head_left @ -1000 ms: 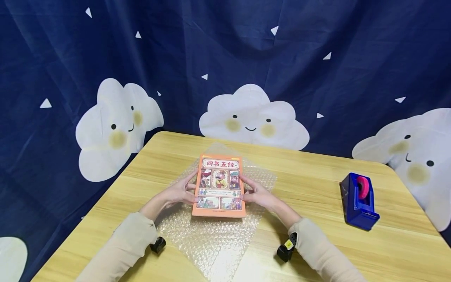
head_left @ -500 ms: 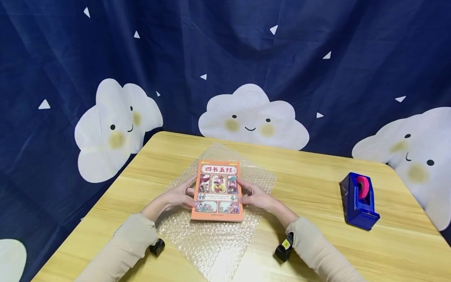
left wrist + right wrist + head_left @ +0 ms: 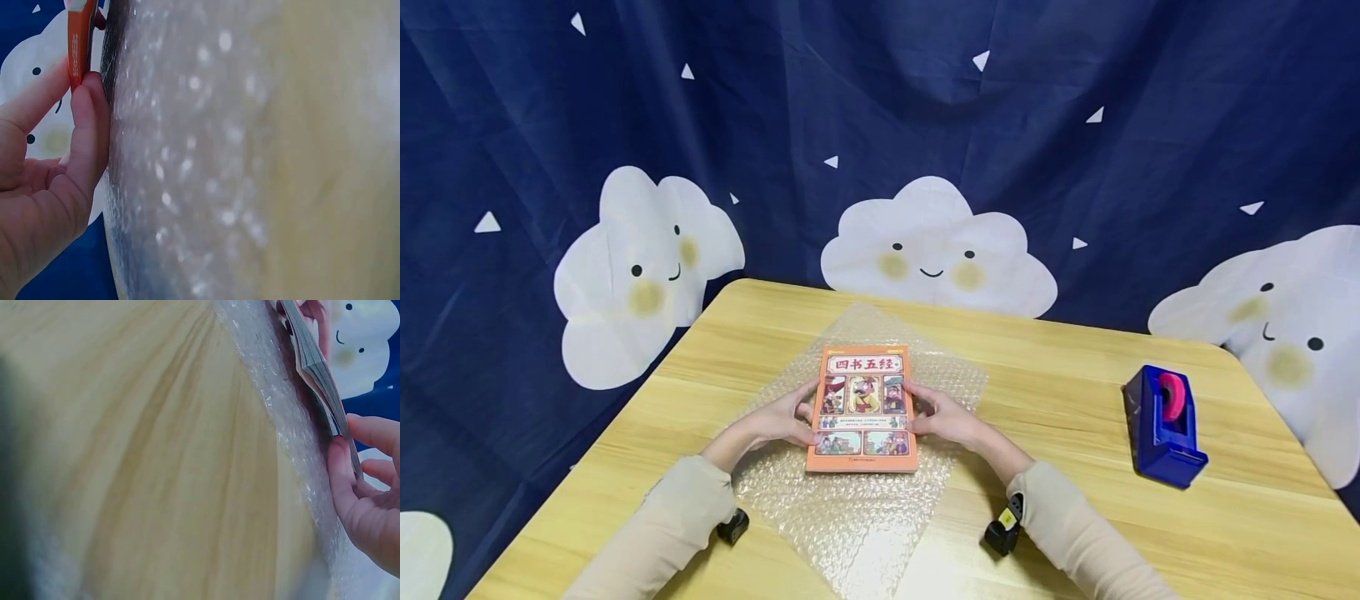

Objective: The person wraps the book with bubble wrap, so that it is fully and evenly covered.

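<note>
1. I see an orange book [image 3: 863,408] below the frame's centre, over bubble wrap [image 3: 850,521] on a table [image 3: 1045,379].
2. The left hand [image 3: 781,418], partly curled, grips the book's left edge.
3. The right hand [image 3: 946,418], similarly curled, grips its right edge.
4. Right of frame: a blue tape dispenser [image 3: 1159,454].

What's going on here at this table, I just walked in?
A person is holding an orange book with both hands, the left hand and right hand at opposite sides. The book is over bubble wrap spread on the wooden table; I can't tell whether they touch. The wrap isn't folded over the cover. A blue tape dispenser stands off to the person's right, untouched.
</note>
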The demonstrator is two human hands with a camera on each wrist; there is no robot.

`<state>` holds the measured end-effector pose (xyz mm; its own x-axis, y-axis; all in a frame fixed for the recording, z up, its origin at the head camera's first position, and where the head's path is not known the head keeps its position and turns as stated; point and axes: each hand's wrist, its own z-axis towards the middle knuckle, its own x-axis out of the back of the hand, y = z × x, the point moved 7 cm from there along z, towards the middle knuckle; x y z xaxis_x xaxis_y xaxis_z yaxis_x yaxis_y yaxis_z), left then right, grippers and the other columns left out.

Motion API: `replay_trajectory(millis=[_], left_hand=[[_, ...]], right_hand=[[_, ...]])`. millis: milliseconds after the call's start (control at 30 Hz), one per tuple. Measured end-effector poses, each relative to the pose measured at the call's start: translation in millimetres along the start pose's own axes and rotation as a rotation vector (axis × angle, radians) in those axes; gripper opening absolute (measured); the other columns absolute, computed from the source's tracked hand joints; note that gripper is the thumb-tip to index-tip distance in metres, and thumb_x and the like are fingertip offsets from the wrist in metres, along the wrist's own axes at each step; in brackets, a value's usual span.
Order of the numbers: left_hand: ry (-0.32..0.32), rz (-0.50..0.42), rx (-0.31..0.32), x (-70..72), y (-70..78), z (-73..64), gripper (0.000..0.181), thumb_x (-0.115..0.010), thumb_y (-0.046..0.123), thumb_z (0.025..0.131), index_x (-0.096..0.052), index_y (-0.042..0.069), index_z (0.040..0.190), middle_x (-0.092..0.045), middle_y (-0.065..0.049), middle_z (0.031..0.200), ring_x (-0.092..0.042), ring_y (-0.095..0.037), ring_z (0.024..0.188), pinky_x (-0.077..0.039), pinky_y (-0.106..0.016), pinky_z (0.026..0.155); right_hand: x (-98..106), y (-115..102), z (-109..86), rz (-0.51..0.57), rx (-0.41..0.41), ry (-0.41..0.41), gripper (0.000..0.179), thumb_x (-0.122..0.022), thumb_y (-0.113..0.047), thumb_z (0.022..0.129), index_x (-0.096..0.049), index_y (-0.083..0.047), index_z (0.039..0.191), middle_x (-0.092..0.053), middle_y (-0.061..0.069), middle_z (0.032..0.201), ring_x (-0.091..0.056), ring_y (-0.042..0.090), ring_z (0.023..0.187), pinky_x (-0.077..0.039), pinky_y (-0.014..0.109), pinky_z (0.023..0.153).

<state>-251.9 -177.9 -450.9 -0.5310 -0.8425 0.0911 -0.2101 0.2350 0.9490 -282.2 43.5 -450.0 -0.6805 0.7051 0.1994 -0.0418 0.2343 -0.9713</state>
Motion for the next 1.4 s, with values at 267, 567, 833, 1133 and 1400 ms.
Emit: replay_trajectory(millis=[267, 567, 833, 1133, 1400], left_hand=[[-0.01, 0.129, 0.003, 0.6, 0.9, -2.5, 0.104, -0.07, 0.002, 0.075, 0.008, -0.004, 0.143, -0.047, 0.0, 0.072, -0.047, -0.009, 0.057, -0.046, -0.022, 0.054], [0.003, 0.188, 0.001, 2.2, -2.0, -2.1, 0.104, -0.072, 0.005, 0.074, 0.006, -0.005, 0.143, -0.05, -0.001, 0.072, -0.048, -0.01, 0.057, -0.045, -0.023, 0.054], [0.015, 0.18, -0.018, 4.5, -2.6, 0.7, 0.104, -0.073, 0.007, 0.075, 0.004, -0.002, 0.144, -0.052, 0.0, 0.07, -0.047, -0.01, 0.055, -0.043, -0.022, 0.052], [-0.001, 0.232, 0.006, 2.8, -0.3, 0.2, 0.099, -0.069, 0.003, 0.077, 0.003, -0.005, 0.143, -0.052, 0.001, 0.059, -0.048, -0.009, 0.049, -0.042, -0.022, 0.049], [0.004, 0.205, 0.013, 2.4, -2.3, 3.0, 0.096, -0.067, 0.0, 0.078, 0.002, -0.004, 0.143, -0.056, 0.001, 0.057, -0.053, -0.01, 0.048, -0.044, -0.021, 0.048]], right_hand=[[-1.2, 1.5, 0.4, -0.037, -0.021, 0.016, 0.078, -0.063, 0.001, 0.079, -0.019, 0.001, 0.144, -0.031, 0.026, 0.141, -0.054, 0.012, 0.07, -0.048, 0.022, 0.062], [-3.0, 0.6, 1.5, -0.091, -0.029, 0.025, 0.078, -0.064, 0.001, 0.077, -0.021, 0.003, 0.142, -0.031, 0.026, 0.138, -0.056, 0.013, 0.072, -0.049, 0.022, 0.063], [-2.3, -2.0, 4.1, -0.121, -0.009, 0.027, 0.077, -0.063, 0.005, 0.076, -0.021, 0.007, 0.141, -0.038, 0.029, 0.128, -0.057, 0.014, 0.074, -0.051, 0.026, 0.067], [-3.8, -3.5, 6.4, -0.195, 0.001, 0.008, 0.077, -0.064, 0.003, 0.074, -0.023, 0.009, 0.139, -0.044, 0.026, 0.119, -0.058, 0.016, 0.078, -0.052, 0.028, 0.07], [-4.2, -20.6, 0.7, -0.28, -0.012, 0.028, 0.077, -0.066, 0.003, 0.071, -0.028, 0.011, 0.137, -0.04, 0.023, 0.109, -0.05, 0.019, 0.082, -0.047, 0.025, 0.067]])
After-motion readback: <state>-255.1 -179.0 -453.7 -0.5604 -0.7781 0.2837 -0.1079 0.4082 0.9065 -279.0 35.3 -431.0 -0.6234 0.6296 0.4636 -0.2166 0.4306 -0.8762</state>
